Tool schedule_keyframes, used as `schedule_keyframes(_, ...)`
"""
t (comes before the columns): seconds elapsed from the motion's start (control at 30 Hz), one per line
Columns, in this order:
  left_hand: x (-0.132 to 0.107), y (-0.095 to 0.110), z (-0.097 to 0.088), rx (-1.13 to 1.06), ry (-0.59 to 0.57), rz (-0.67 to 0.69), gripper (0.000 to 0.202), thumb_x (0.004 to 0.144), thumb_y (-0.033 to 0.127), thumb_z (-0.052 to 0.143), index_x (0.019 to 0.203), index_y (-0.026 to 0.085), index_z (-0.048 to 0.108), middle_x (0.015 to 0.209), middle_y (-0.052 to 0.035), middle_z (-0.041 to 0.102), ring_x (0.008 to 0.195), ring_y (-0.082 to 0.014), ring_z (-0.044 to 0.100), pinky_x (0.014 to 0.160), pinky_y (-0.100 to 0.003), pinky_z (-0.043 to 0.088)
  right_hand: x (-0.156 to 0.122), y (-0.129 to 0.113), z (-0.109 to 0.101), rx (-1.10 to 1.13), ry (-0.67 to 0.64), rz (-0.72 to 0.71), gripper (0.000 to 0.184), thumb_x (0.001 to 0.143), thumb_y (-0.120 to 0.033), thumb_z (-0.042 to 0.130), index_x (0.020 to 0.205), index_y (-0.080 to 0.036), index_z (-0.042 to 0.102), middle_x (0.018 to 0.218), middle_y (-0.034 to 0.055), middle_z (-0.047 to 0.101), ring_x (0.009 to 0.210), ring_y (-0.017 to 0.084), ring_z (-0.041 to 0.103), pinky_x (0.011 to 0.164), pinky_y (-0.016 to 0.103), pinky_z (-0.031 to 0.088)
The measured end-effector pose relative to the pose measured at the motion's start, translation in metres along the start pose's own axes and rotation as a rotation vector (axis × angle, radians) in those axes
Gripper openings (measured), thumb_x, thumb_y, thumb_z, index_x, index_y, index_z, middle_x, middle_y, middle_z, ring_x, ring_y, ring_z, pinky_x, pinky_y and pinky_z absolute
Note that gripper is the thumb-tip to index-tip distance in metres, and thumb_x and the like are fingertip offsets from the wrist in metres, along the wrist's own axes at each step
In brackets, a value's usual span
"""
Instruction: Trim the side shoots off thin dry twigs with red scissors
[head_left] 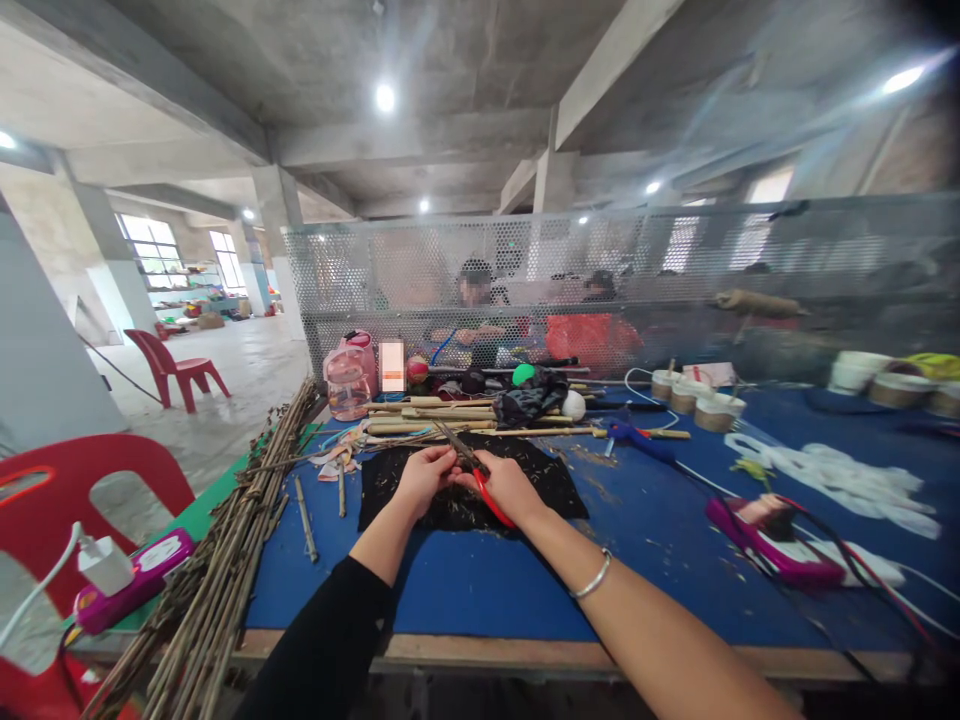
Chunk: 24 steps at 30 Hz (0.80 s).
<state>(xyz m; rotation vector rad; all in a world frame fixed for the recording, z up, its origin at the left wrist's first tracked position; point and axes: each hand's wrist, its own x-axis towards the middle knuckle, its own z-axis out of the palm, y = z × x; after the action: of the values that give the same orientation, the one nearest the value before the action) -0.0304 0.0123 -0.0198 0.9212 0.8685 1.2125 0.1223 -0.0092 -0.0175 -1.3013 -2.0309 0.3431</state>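
My right hand [511,490] is closed around a pair of scissors with red handles [493,502]; the dark blades [459,442] point up and to the left. Close beside it, my left hand [424,482] is pinched shut at the blades, and what lies between its fingers is too small to make out. Both hands are over a black cloth [559,485] sprinkled with small pale clippings. Short cut sticks [306,520] lie left of the cloth.
A long bundle of dry twigs [217,570] runs along the left edge of the blue table [465,590]. Bamboo rods [427,412], a pink jug [349,378] and a blue glue gun [637,440] lie behind. Purple power strips [780,545] sit right. Perforated metal screens [420,260] stand beyond.
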Motion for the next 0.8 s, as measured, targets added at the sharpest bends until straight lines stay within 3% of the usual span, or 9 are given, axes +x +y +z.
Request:
schedule_keyframes(0.2,-0.001,0.002,0.001,-0.033,0.047,0.029,0.018,0.063,0.018,0.072,0.078,0.01,0.066,0.067,-0.0033,0.062,0.053,-0.0061,0.055,0.053,-0.017,0.046,-0.001,0.0,-0.001,-0.175,0.022,0.015,0.042,0.072,-0.052,0.058,0.102,-0.023,0.057,0.092,0.0063,0.065,0.085,0.021,0.062,0.069,0.026,0.042)
schedule_keyframes(0.43,-0.005,0.001,0.003,-0.018,-0.027,0.015,0.024,0.058,0.021,0.076,0.076,0.008,0.067,0.069,-0.0056,0.064,0.054,-0.0066,0.055,0.054,-0.018,0.045,0.001,0.002,0.003,-0.193,0.043,-0.109,0.056,0.069,-0.051,0.062,0.111,-0.015,0.05,0.099,0.0104,0.06,0.094,0.022,0.055,0.081,0.032,0.041)
schedule_keyframes(0.6,-0.005,0.0,0.005,-0.031,-0.04,0.034,0.025,0.055,0.022,0.078,0.074,0.008,0.067,0.067,-0.0054,0.064,0.053,-0.0067,0.055,0.053,-0.017,0.045,0.002,0.0,-0.003,-0.192,0.043,-0.13,0.054,0.065,-0.051,0.067,0.105,-0.018,0.054,0.095,0.0091,0.061,0.092,0.022,0.056,0.079,0.032,0.041)
schedule_keyframes(0.8,-0.007,0.001,0.005,-0.02,-0.03,0.042,0.023,0.058,0.023,0.076,0.074,0.009,0.067,0.066,-0.0044,0.063,0.054,-0.0066,0.055,0.053,-0.017,0.046,0.0,-0.003,-0.013,-0.199,-0.03,-0.05,0.042,0.072,-0.053,0.06,0.102,-0.023,0.057,0.091,0.005,0.065,0.085,0.02,0.06,0.069,0.026,0.041)
